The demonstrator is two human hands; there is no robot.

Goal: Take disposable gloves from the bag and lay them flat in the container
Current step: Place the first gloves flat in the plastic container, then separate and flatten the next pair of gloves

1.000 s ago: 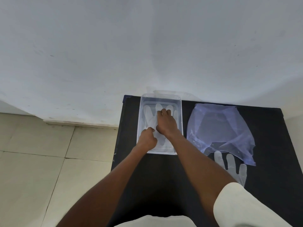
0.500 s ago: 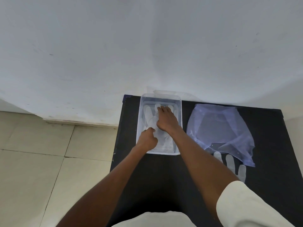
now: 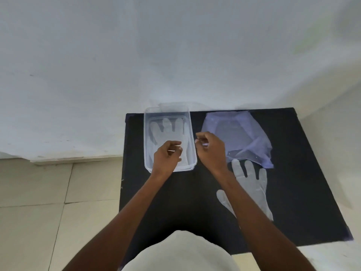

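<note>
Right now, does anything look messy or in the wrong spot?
One thing: a clear glove lies on the black table, poking out from under the crumpled bag, not in the container like the glove already there. Nothing looks spilled or broken. Both hands, left and right, hold nothing.
</note>
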